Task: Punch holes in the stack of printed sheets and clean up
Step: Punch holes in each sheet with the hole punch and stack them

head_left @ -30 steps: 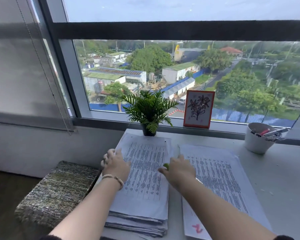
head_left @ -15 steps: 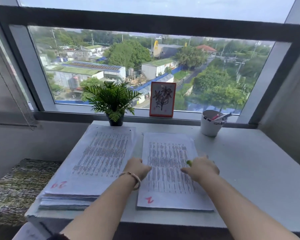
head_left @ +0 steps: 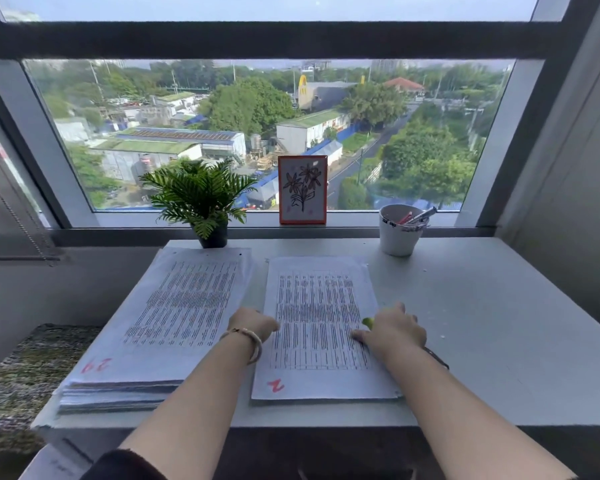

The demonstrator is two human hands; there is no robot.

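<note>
Two piles of printed sheets lie on the white desk [head_left: 482, 323]. The thick stack [head_left: 174, 313], marked 29 in red, is on the left. A thin stack [head_left: 321, 296], marked 2 in red, lies in the middle. My left hand [head_left: 253, 325] rests curled on the thin stack's left edge, a bracelet on its wrist. My right hand [head_left: 394, 330] presses on that stack's right edge and pinches a small green object [head_left: 368, 322], mostly hidden by the fingers. No hole punch is in view.
A potted plant [head_left: 201, 202], a framed flower drawing [head_left: 302, 189] and a white cup of pens [head_left: 399, 230] stand along the window sill. A woven stool [head_left: 25, 375] sits low on the left. A grey wall closes the right side.
Both hands moved off the thick left stack onto the thin stack to its right, and the view swung right with them. Over the last half second they have barely shifted.
</note>
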